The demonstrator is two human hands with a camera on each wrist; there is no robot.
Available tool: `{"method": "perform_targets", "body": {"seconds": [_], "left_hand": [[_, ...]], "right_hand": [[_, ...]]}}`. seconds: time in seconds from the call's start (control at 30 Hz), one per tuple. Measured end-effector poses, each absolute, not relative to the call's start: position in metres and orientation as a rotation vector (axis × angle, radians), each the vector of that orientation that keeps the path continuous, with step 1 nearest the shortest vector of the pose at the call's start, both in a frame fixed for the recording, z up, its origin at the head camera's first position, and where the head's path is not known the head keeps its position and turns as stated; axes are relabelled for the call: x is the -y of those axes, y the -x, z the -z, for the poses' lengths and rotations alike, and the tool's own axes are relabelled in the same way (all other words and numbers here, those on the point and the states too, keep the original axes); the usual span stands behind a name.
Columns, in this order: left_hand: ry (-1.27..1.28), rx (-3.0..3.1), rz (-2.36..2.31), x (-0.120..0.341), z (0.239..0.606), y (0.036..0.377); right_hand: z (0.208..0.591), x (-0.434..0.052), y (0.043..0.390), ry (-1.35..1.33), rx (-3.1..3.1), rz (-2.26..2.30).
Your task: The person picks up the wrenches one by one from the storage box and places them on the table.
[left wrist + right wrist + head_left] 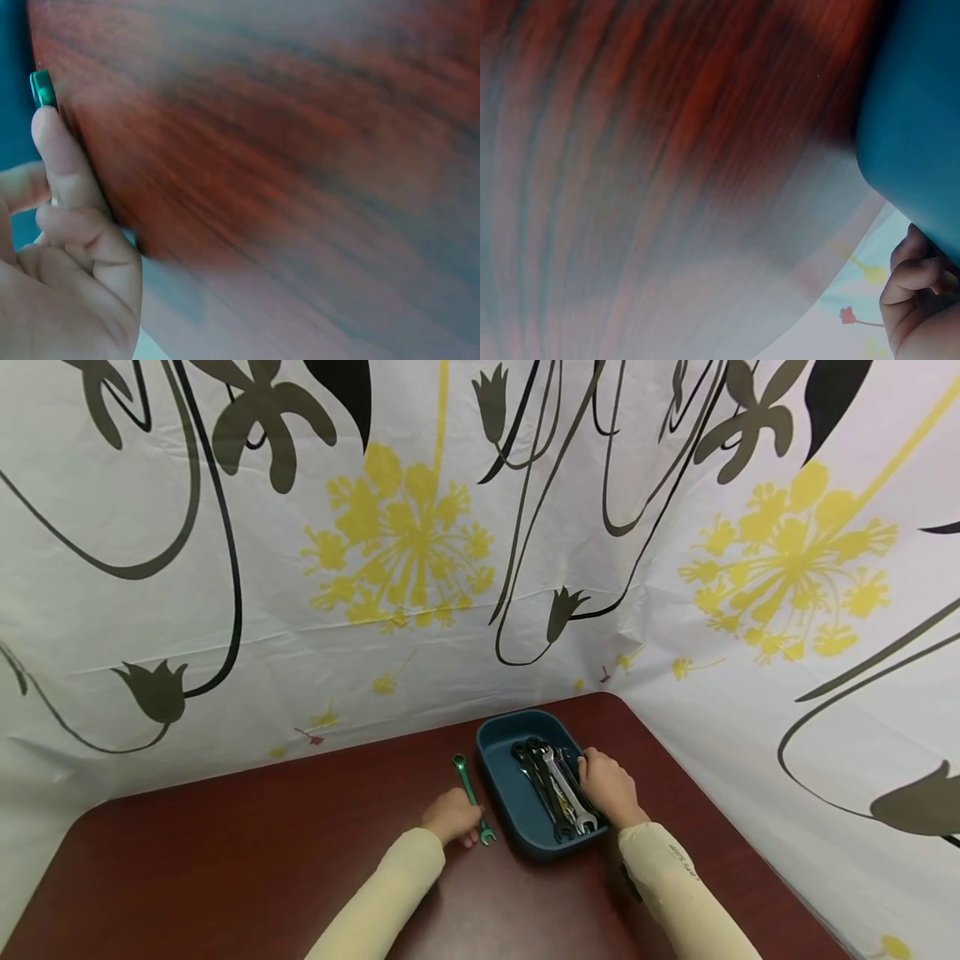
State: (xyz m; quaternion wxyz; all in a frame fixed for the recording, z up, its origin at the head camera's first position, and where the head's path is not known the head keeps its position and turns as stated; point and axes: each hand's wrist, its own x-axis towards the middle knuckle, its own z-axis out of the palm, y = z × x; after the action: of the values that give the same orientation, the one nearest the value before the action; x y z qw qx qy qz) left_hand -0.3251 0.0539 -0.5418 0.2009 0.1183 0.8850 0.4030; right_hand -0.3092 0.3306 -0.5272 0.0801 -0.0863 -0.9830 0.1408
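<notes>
Dark red wood-grain table [262, 843] with a smooth, faintly glossy top, matt dark blue plastic tray [501, 793], shiny bare-metal wrenches [558, 785] inside it, one green-coated glossy wrench [471, 795] to its left, pale cloth sleeves [390, 893], creased printed sheet backdrop [300, 610] with a slight sheen

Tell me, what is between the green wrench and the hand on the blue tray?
In the head view, the blue tray's near wall and the black and silver wrenches inside it lie between the green wrench and the right hand.
</notes>
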Motion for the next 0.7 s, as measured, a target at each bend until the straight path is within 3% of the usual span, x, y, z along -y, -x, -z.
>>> {"method": "perform_targets", "body": {"seconds": [0.7], "left_hand": [[-0.385,-2.465,-1.078,-0.052,0.5411,0.3273]], "right_hand": [[0.5257,-0.3311,0.308,0.271,2.949,-0.467]]}}
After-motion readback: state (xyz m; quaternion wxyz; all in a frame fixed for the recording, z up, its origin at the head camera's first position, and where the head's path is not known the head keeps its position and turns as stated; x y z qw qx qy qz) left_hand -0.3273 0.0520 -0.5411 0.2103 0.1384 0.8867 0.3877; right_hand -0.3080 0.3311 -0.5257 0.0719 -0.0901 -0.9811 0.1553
